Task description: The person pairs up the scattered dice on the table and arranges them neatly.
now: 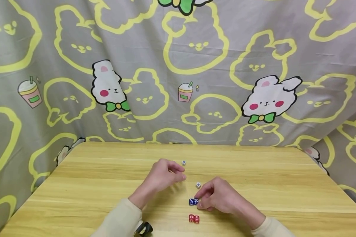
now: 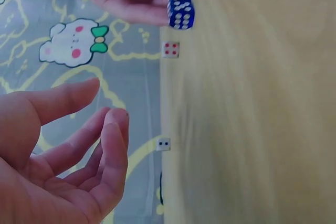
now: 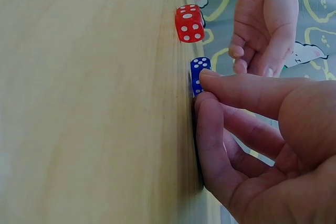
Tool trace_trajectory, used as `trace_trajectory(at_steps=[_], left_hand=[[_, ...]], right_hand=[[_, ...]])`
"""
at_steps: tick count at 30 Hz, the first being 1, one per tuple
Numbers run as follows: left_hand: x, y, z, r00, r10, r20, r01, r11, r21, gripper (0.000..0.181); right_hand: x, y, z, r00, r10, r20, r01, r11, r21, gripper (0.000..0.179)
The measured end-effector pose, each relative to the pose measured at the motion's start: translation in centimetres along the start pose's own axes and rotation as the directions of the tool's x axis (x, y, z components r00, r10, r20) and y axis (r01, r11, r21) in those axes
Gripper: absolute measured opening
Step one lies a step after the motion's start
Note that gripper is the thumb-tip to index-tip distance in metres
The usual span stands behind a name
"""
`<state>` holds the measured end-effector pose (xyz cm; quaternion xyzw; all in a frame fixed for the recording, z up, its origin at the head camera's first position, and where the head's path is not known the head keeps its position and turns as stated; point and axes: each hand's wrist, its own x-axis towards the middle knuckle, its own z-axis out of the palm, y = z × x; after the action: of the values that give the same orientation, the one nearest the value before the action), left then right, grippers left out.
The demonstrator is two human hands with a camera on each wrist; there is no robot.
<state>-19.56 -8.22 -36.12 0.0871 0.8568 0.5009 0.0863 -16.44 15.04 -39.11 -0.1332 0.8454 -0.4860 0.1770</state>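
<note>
Two blue dice (image 1: 191, 202) stand side by side on the table. My right hand (image 1: 222, 197) has its thumb and index finger at the right-hand blue die (image 3: 199, 64), pinching it on the tabletop. In the left wrist view a blue die (image 2: 181, 11) shows at those fingertips. My left hand (image 1: 161, 176) hovers above the wood, fingers loosely bent and thumb apart, holding nothing. Just beyond its fingertips lies a white die (image 1: 184, 162). Another white die (image 1: 198, 185) sits beyond the blue pair. Nearer me, two red dice (image 1: 194, 219) stand together.
The wooden table (image 1: 86, 184) reaches back to a grey curtain (image 1: 154, 59) with cartoon animals, which also hangs along both sides. A black object (image 1: 144, 227) shows beside the left sleeve at the near edge.
</note>
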Motion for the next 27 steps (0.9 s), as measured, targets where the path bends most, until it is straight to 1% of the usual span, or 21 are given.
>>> trace_trajectory(at_steps=[3, 7, 10, 14, 18, 21, 25, 27], left_hand=[[0.4, 0.4, -0.3, 0.999, -0.016, -0.045, 0.016, 1.000, -0.006, 0.023], [0.9, 0.8, -0.6, 0.997, -0.033, -0.069, 0.032, 0.999, -0.023, 0.021], [1.3, 1.0, -0.6, 0.997, -0.038, -0.070, 0.036, 0.999, -0.034, 0.020], [2.2, 0.9, -0.5, 0.995, -0.064, -0.072, 0.060, 0.997, -0.055, 0.021], [3.2, 0.9, -0.6, 0.993, -0.100, -0.062, 0.093, 0.990, -0.104, 0.023], [4.0, 0.8, -0.7, 0.992, -0.110, -0.053, 0.103, 0.986, -0.128, 0.024], [4.8, 0.5, -0.8, 0.992, -0.116, -0.049, 0.110, 0.987, -0.121, 0.025], [5.2, 0.3, -0.7, 0.991, -0.129, -0.048, 0.122, 0.985, -0.118, 0.025]], right_hand=[[0.0, 0.0, 0.0, 1.000, -0.009, 0.005, 0.009, 1.000, 0.010, 0.015], [0.0, 0.0, 0.1, 1.000, -0.004, 0.008, 0.004, 1.000, 0.027, 0.015], [-0.1, 0.0, 0.1, 1.000, 0.004, 0.003, -0.005, 1.000, 0.021, 0.014], [-0.1, 0.0, 0.0, 1.000, 0.003, -0.002, -0.003, 1.000, 0.008, 0.014], [-0.1, 0.0, -0.1, 1.000, 0.003, -0.005, -0.003, 1.000, 0.003, 0.015], [-0.1, 0.0, -0.1, 1.000, 0.000, -0.004, 0.000, 1.000, 0.004, 0.016], [-0.1, 0.0, 0.0, 1.000, 0.001, -0.001, -0.001, 1.000, 0.011, 0.016], [-0.1, 0.0, 0.0, 1.000, 0.003, 0.000, -0.003, 1.000, 0.014, 0.016]])
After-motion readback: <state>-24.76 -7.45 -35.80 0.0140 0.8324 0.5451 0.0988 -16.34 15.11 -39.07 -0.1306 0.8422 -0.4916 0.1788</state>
